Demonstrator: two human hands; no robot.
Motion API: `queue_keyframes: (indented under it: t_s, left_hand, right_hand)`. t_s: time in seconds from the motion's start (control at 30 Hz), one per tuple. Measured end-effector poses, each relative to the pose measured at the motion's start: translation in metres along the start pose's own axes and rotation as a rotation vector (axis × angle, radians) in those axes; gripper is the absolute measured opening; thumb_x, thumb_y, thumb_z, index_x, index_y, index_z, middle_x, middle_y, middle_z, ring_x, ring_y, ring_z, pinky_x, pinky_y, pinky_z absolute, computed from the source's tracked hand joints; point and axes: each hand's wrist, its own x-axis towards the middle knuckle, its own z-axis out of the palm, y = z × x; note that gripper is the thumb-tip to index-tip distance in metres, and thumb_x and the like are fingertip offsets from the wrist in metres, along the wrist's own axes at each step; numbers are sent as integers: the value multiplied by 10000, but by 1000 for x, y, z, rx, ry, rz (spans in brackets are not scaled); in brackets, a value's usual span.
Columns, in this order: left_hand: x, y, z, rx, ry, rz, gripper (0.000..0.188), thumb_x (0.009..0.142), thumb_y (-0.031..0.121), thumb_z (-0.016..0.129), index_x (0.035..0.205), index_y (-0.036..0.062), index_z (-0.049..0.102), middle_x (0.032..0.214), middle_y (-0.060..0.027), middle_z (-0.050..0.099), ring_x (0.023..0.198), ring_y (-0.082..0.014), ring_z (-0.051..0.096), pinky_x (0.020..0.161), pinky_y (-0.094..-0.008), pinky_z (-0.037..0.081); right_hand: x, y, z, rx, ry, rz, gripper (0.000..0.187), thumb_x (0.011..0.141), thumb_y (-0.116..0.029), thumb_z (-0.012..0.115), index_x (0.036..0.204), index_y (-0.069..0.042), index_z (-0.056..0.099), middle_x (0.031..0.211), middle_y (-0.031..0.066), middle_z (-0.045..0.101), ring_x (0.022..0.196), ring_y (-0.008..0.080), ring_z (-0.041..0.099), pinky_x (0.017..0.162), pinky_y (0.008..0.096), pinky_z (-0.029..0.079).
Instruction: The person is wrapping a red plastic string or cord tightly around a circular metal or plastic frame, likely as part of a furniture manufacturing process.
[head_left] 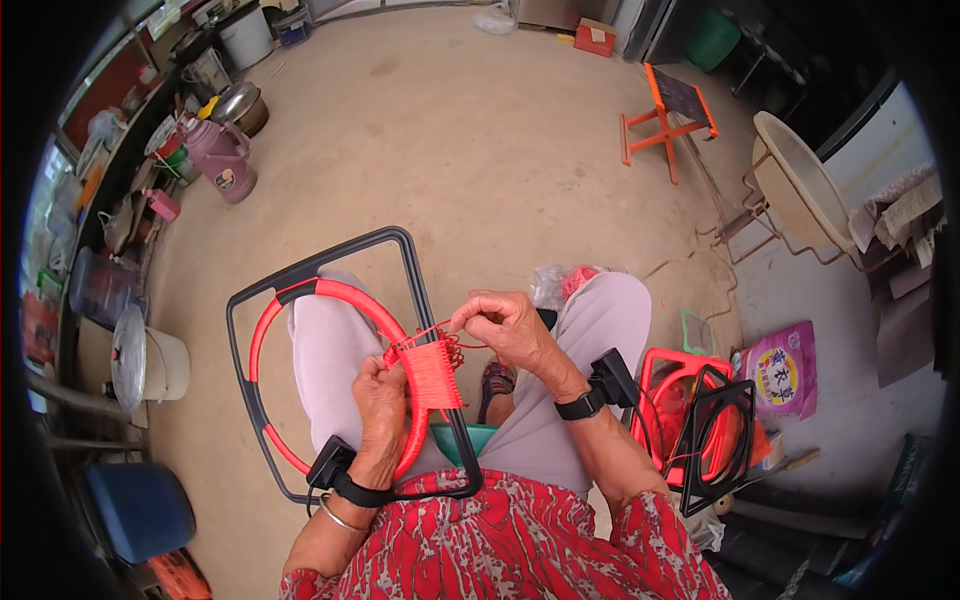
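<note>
- Black rectangular frame (462,435) sits around 8 o'clock in the view, tilted across the lap. I'd let the left thigh (318,375) take its weight so it doesn't rock mid-pull.
- Red ring (352,295) is inside that frame, with black sections near its 12 and 9 o'clock. Its 3 o'clock side is where the action is.
- Left hand (383,400) is closed on the ring at the band's 8 o'clock edge. Good spot: hold firm right by the work. Can't tell if the fingertips are pinning a strand too.
- Wound red cord band (432,375) bridges ring and frame at the ring's 3 o'clock. Turns look snug side by side; imo each one should butt up against its neighbour, no crossing.
- Loose cord loops (453,352) bunch at the band's 2 o'clock, easy to snag, so clear them before tightening.
- Right hand (510,330) is at 2 o'clock from the band, thumb and fingers pinched on a red cord strand (430,329). Even tension beats yanking.
</note>
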Motion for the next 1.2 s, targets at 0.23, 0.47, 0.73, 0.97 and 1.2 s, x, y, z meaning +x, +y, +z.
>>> queue_keyframes:
  t_s: [0.23, 0.47, 0.73, 0.97, 1.2]
  left_hand:
    - [2, -2, 3, 14, -16, 3, 89, 911, 19, 614, 924, 26, 526, 809, -67, 656, 664, -104, 625, 566, -233, 510]
    - [0, 2, 15, 5, -178, -76, 44, 917, -8, 589, 960, 2, 591, 892, -63, 677, 735, -119, 650, 647, -254, 559]
    - [-7, 12, 7, -216, -264, -202, 205, 965, 94, 528, 1131, -25, 544, 979, -137, 671, 790, -186, 682, 691, -318, 594]
    - [-31, 35, 31, -177, -434, -100, 291, 939, 118, 577, 1164, -53, 507, 1037, -182, 657, 819, -259, 695, 696, -434, 624]
    - [-36, 44, 29, -214, -423, -102, 296, 907, 99, 620, 1142, -38, 504, 923, -144, 657, 748, -245, 697, 650, -419, 631]
  right_hand:
    - [-11, -2, 22, -391, -118, -31, 252, 829, -101, 616, 1076, -48, 624, 673, 126, 591, 575, 187, 585, 569, 312, 469]
    - [-15, 26, 37, -536, -66, -262, 264, 794, -115, 667, 1038, -47, 594, 726, 182, 619, 671, 387, 604, 601, 429, 492]
    - [-29, -19, 4, -670, -114, -145, 361, 769, -103, 654, 1124, -49, 620, 724, 155, 628, 633, 299, 622, 577, 380, 485]
    - [-30, -18, 6, -442, -56, -10, 350, 775, -97, 645, 1119, -39, 617, 729, 127, 596, 594, 210, 557, 573, 324, 460]
    - [-30, -16, 10, -955, 43, -244, 226, 738, -102, 687, 929, -18, 601, 842, 150, 597, 758, 334, 610, 653, 427, 493]
